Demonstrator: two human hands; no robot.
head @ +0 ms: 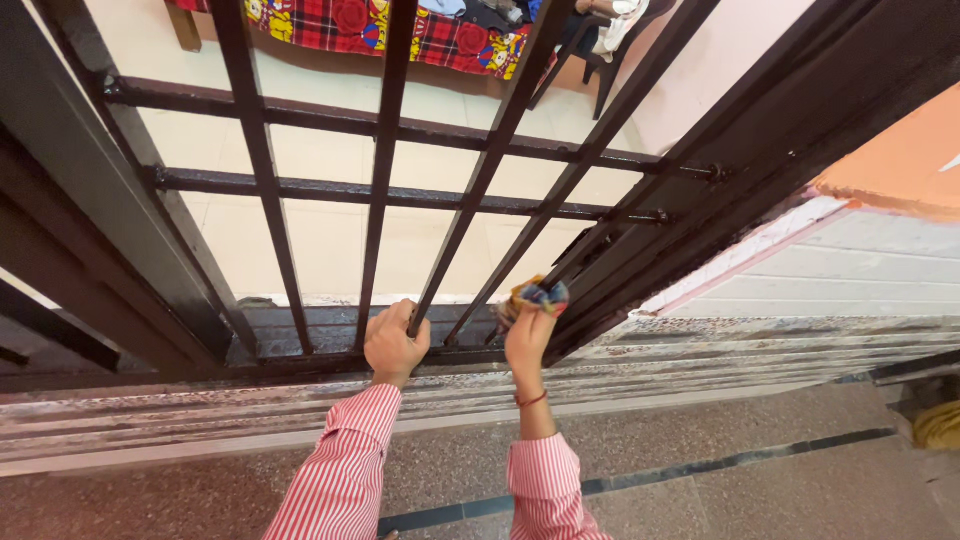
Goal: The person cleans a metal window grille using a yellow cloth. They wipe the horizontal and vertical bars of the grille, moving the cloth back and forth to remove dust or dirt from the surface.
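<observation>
A dark metal gate (375,190) with vertical bars and two crossbars fills most of the head view. My left hand (393,343) is closed around the foot of one vertical bar, just above the bottom rail. My right hand (527,335) grips a small multicoloured checked cloth (537,294) and presses it against the lower end of the bar to the right. Both arms wear red-and-white striped sleeves, and a red thread circles my right wrist.
A worn stone threshold (700,350) runs under the gate. Speckled floor (700,480) with a dark strip lies on my side. Beyond the bars are pale tiles, a red patterned cloth (350,25) and a dark chair (600,50). A white and orange wall (880,240) stands right.
</observation>
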